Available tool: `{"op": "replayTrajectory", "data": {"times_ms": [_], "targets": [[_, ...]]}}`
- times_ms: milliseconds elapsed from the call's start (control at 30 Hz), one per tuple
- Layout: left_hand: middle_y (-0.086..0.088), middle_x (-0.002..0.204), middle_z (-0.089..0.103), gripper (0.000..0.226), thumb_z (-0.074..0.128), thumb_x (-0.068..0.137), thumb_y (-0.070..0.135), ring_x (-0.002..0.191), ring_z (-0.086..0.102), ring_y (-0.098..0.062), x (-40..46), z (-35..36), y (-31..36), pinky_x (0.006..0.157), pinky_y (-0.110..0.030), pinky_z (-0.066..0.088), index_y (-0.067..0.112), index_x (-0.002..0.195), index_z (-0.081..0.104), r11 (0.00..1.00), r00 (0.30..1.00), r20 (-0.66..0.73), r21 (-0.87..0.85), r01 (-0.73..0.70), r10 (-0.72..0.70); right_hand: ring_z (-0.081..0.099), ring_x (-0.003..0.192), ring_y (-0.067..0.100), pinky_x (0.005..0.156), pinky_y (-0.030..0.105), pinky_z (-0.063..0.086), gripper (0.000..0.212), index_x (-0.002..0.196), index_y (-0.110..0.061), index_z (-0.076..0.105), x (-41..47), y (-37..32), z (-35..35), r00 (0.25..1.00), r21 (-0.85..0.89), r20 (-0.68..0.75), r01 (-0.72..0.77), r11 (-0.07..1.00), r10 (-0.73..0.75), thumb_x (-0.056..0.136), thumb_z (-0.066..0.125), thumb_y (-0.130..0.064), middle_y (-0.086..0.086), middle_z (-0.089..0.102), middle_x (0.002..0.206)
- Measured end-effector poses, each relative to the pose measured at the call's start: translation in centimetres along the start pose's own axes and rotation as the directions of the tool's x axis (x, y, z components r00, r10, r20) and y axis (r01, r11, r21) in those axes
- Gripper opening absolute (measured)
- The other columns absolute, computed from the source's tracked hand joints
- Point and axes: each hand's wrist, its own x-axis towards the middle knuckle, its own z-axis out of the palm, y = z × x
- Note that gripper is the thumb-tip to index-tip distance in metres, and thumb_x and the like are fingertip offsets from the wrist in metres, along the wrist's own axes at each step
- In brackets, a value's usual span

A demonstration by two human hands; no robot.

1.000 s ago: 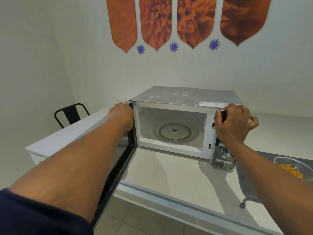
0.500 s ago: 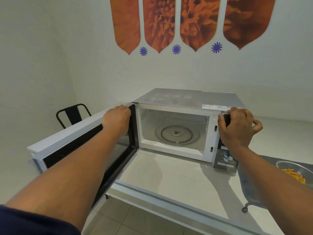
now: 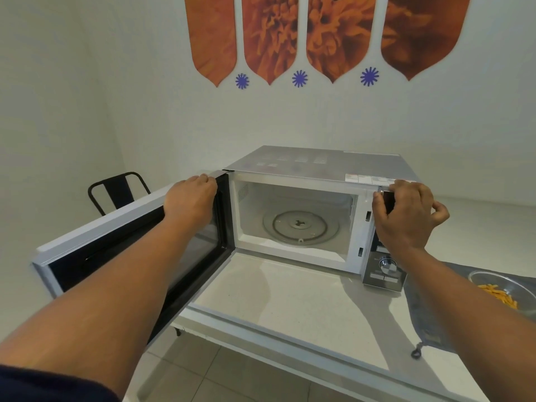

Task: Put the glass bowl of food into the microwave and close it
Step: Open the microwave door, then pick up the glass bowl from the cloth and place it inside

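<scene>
Pale, off-white walls [image 3: 87, 82] meet in a corner at the left. High on the far wall hang four orange flower panels [image 3: 324, 33] with pointed lower ends — three small blue star shapes [image 3: 299, 78] sit between their tips. A black metal chair [image 3: 117, 191] stands beyond the white counter [image 3: 290, 303]. Grey floor tiles [image 3: 220, 372] show below — the light is soft and even.

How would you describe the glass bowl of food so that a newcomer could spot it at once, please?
Start at the open microwave on the white counter. Look right, past its control panel, to the grey cloth. The glass bowl sits there, the only clear dish, holding orange strips.
</scene>
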Motion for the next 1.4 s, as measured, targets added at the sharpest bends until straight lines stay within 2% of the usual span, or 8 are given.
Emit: {"op": "replayTrajectory", "data": {"times_ms": [233, 333, 433, 600, 833, 1000, 1267, 1400], "targets": [[-0.001, 0.075, 0.056, 0.012, 0.05, 0.086, 0.015, 0.068, 0.052, -0.026, 1.3, -0.2, 2.3, 0.065, -0.034, 0.037, 0.015, 0.088, 0.062, 0.935, 0.959, -0.012, -0.224, 0.274, -0.284, 0.043, 0.134, 0.02, 0.103, 0.052, 0.027, 0.028, 0.117, -0.026, 0.057, -0.3, 0.4, -0.4, 0.999, -0.017, 0.027, 0.04, 0.999, -0.039, 0.095, 0.057, -0.042, -0.003, 0.061, 0.128], [-0.005, 0.084, 0.068, 0.023, 0.049, 0.087, 0.02, 0.072, 0.056, -0.028, 1.8, -0.3, 4.2, 0.072, -0.036, 0.041, 0.017, 0.098, 0.07, 0.851, 0.919, -0.041, -0.395, 0.346, -0.393, 0.037, 0.143, 0.022, 0.109, 0.052, 0.025, 0.035, 0.128, -0.022, 0.059, -0.6, 0.9, -0.4, 0.995, -0.014, 0.057, 0.078, 0.997, -0.077, 0.098, 0.054, -0.04, -0.001, 0.057, 0.142], [-0.005, 0.114, 0.072, 0.033, 0.052, 0.091, 0.026, 0.099, 0.067, -0.03, 2.0, -0.8, 8.4, 0.084, -0.039, 0.05, 0.021, 0.12, 0.068, 0.693, 0.911, 0.014, -0.645, 0.323, -0.411, 0.03, 0.15, 0.026, 0.115, 0.052, 0.024, 0.04, 0.136, -0.016, 0.055, -1.6, 2.1, -0.9, 0.993, 0.085, 0.063, 0.094, 0.992, -0.1, 0.1, 0.053, -0.032, 0.005, 0.045, 0.155], [-0.002, 0.118, 0.072, 0.028, 0.062, 0.09, 0.021, 0.109, 0.066, -0.022, 1.1, -0.8, 19.3, 0.096, -0.035, 0.052, 0.018, 0.116, 0.071, 0.376, 0.976, -0.008, -0.923, 0.077, -0.217, 0.03, 0.15, 0.026, 0.119, 0.04, 0.023, 0.044, 0.14, -0.009, 0.053, -4.1, 4.6, -2.9, 0.999, 0.224, 0.033, 0.031, 0.974, -0.039, 0.099, 0.05, -0.024, 0.011, 0.041, 0.158], [0.0, 0.107, 0.073, 0.023, 0.057, 0.096, 0.013, 0.094, 0.068, -0.01, -2.3, -3.2, 33.2, 0.082, -0.016, 0.054, 0.013, 0.112, 0.073, -0.067, 0.993, -0.088, -0.994, -0.083, 0.08, 0.039, 0.146, 0.022, 0.12, 0.046, 0.03, 0.042, 0.14, -0.012, 0.055, -5.7, 11.6, -6.1, 0.981, 0.186, 0.094, -0.187, 0.965, 0.172, 0.104, 0.04, -0.028, 0.005, 0.049, 0.153], [-0.001, 0.117, 0.071, 0.028, 0.054, 0.099, 0.016, 0.102, 0.064, -0.006, -4.3, -2.8, 41.4, 0.089, -0.011, 0.049, 0.011, 0.12, 0.071, -0.143, 0.959, -0.073, -0.989, -0.034, 0.274, 0.042, 0.144, 0.021, 0.12, 0.041, 0.033, 0.041, 0.14, -0.008, 0.056, -6.0, 17.0, -9.1, 0.916, 0.24, 0.107, -0.401, 0.884, 0.386, 0.107, 0.04, -0.027, 0.008, 0.052, 0.15], [-0.005, 0.148, 0.053, 0.046, 0.049, 0.102, 0.031, 0.136, 0.049, -0.02, -4.9, 0.7, 51.8, 0.114, -0.035, 0.039, 0.013, 0.144, 0.051, -0.155, 0.849, 0.312, -0.9, 0.408, 0.426, 0.053, 0.129, 0.015, 0.111, 0.03, 0.041, 0.037, 0.138, -0.011, 0.057, -6.4, 23.8, -9.9, 0.665, 0.372, 0.112, -0.717, 0.589, 0.739, 0.107, 0.042, -0.023, 0.003, 0.059, 0.141], [-0.004, 0.156, 0.045, 0.051, 0.043, 0.104, 0.032, 0.143, 0.041, -0.02, -4.5, 2.4, 54.9, 0.117, -0.034, 0.032, 0.013, 0.151, 0.043, -0.175, 0.796, 0.443, -0.819, 0.547, 0.413, 0.053, 0.128, 0.014, 0.107, 0.028, 0.04, 0.038, 0.139, -0.017, 0.057, -7.0, 26.1, -8.3, 0.544, 0.409, 0.166, -0.797, 0.445, 0.822, 0.105, 0.045, -0.03, -0.002, 0.058, 0.14]]}}
